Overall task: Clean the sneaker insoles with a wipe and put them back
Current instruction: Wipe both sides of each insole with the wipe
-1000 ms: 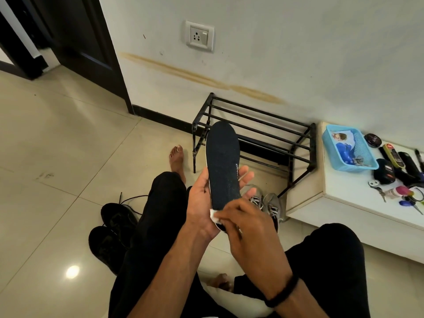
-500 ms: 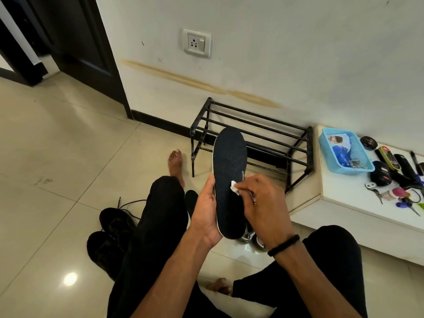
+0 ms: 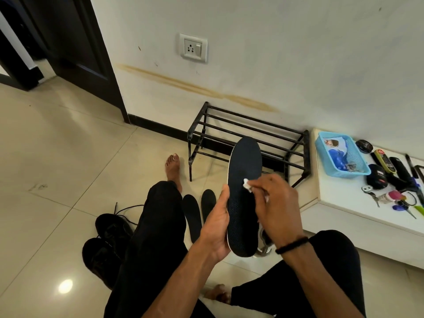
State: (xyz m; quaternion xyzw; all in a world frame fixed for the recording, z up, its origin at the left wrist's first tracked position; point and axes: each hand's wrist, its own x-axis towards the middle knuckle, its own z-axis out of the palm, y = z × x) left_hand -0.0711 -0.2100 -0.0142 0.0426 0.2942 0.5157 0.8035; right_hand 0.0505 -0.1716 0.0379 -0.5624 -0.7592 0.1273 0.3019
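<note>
The wipe (image 3: 246, 182) is climbing from heel toward midsole. At nine o'clock, the left hand (image 3: 218, 226) is cupping the insole (image 3: 243, 198) upright; at three, the right hand (image 3: 275, 207) is pinching the wipe. Firm, overlapping toe-bound strokes would probably be cleaning best.

A black metal rack (image 3: 247, 136) stands beside a blue basket (image 3: 341, 154).
</note>
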